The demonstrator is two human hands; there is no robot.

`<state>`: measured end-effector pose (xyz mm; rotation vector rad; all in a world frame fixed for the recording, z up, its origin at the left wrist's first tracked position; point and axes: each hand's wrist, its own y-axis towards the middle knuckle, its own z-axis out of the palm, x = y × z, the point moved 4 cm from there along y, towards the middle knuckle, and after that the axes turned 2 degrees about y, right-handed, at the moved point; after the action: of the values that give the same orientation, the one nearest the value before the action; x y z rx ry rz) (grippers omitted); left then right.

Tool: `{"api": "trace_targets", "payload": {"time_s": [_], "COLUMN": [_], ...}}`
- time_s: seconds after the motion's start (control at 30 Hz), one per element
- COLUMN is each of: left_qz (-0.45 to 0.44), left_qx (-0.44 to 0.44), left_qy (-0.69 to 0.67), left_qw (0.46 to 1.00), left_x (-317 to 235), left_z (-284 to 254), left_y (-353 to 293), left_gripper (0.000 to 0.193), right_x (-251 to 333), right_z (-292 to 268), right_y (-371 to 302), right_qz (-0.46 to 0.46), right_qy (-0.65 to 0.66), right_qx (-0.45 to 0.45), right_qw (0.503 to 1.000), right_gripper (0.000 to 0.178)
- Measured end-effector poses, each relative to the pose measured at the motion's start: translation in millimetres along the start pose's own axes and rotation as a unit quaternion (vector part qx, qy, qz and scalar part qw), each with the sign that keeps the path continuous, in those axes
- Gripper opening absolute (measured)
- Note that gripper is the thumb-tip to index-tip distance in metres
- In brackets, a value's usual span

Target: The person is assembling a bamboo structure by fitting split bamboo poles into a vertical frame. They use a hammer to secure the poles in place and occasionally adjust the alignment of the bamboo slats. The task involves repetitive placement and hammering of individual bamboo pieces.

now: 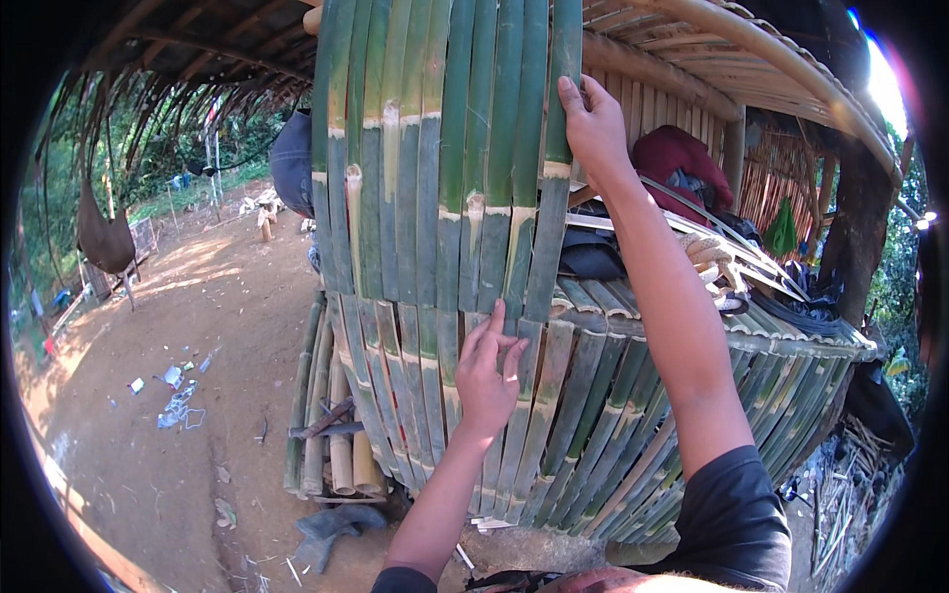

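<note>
In front of me stands an upright panel of green split-bamboo slats (425,198), side by side with pale bands at the nodes. My right hand (598,128) grips its right edge high up, thumb in front and the other fingers partly hidden. The panel's lower edge overlaps a wall of similar bamboo slats (613,415). At that edge my left hand (486,381) touches the slats with an outstretched index fingertip; its thumb is apart and the other fingers are partly bent. Nothing shows in the left hand.
Bamboo poles (341,445) lie by the wall's foot at the left. A bamboo-topped ledge (781,331) on the right carries a dark red bundle (682,163) and rope (712,262). Someone in a dark cap (293,163) is partly hidden behind the panel. Litter (178,400) lies on the dirt.
</note>
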<state>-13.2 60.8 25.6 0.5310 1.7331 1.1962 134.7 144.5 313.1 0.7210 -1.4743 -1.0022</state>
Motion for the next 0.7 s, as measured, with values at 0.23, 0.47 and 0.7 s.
{"api": "trace_targets", "payload": {"time_s": [0.23, 0.47, 0.7], "left_qz": [0.006, 0.009, -0.004], "left_qx": [-0.001, -0.004, -0.001], "left_qy": [0.004, 0.02, 0.009], "left_qw": [1.0, 1.0, 1.0], "left_x": [0.2, 0.9, -1.3], "left_z": [1.4, 0.6, 2.7], "left_y": [-0.3, 0.5, -1.2], "left_gripper": [0.02, 0.021, 0.067], "right_x": [-7.3, -6.6, -15.2], "right_z": [-1.6, -0.8, -3.3], "right_y": [5.0, 6.9, 12.9], "right_qz": [-0.026, -0.068, -0.128], "right_qy": [0.006, -0.006, -0.035], "right_qx": [-0.018, -0.023, -0.02], "right_qw": [0.999, 0.997, 0.991], "right_gripper": [0.029, 0.03, 0.028]}}
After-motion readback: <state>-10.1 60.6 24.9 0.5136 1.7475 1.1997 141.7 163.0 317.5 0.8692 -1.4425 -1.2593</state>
